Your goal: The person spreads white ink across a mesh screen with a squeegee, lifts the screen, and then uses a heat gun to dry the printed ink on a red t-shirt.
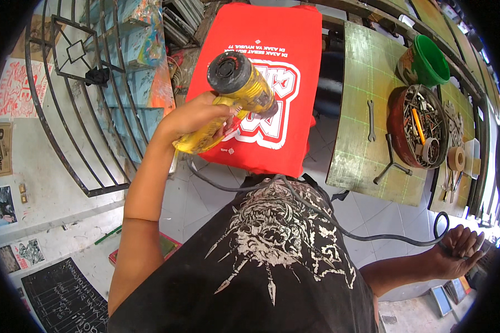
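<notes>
My left hand (197, 119) is closed around the handle of a yellow heat gun (211, 130). Its dark, worn nozzle points to the right, over the white print on a red T-shirt (222, 61). The shirt is spread flat over a board in front of me. A dark power cord (366, 237) leaves the handle, crosses in front of my body and loops beside my right hand (461, 250). Out at the far right, that hand has its fingers curled shut where the cord reaches it; the part inside the fingers is hidden.
On a greenish board (355, 150) to the right lie a wrench (371, 119) and a T-shaped tool (391, 162). Beyond them are a round tin (397, 116) of metal bits, a green bucket (433, 61) and a tape roll (456, 159). A black metal grille (89, 191) stands left.
</notes>
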Tool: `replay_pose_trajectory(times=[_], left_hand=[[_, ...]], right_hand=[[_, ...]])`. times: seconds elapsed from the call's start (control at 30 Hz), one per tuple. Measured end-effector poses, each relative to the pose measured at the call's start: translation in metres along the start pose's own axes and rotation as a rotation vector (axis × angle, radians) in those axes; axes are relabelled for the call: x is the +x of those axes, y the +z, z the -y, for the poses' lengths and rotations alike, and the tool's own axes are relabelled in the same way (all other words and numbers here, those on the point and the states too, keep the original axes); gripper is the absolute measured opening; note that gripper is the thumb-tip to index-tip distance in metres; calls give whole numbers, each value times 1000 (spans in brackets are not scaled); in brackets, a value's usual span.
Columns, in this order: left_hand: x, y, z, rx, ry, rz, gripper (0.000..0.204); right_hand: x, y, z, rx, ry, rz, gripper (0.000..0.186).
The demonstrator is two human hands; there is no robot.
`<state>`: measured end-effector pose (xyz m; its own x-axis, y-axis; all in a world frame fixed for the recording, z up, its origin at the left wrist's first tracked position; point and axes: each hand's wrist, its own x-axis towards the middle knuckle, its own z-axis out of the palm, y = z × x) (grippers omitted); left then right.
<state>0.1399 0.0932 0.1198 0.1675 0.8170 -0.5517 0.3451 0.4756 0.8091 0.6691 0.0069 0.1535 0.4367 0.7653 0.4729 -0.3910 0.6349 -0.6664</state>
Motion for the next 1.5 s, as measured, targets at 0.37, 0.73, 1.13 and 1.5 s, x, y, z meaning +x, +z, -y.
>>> replay_pose_trajectory(times=[0.37,0.73,1.13,1.5], left_hand=[[-5,-1,12,50,40,51,28],[-37,7,30,-107,-68,-50,29],[-54,-10,66,-242,-20,-12,32],[-50,-48,101,-270,28,144,31]], right_hand=[[-1,17,-3,-151,-78,-190,27],[-4,42,-12,-156,-101,-154,15],[-29,74,4,-303,-175,-313,11],[-51,82,29,-96,-17,-130,18]])
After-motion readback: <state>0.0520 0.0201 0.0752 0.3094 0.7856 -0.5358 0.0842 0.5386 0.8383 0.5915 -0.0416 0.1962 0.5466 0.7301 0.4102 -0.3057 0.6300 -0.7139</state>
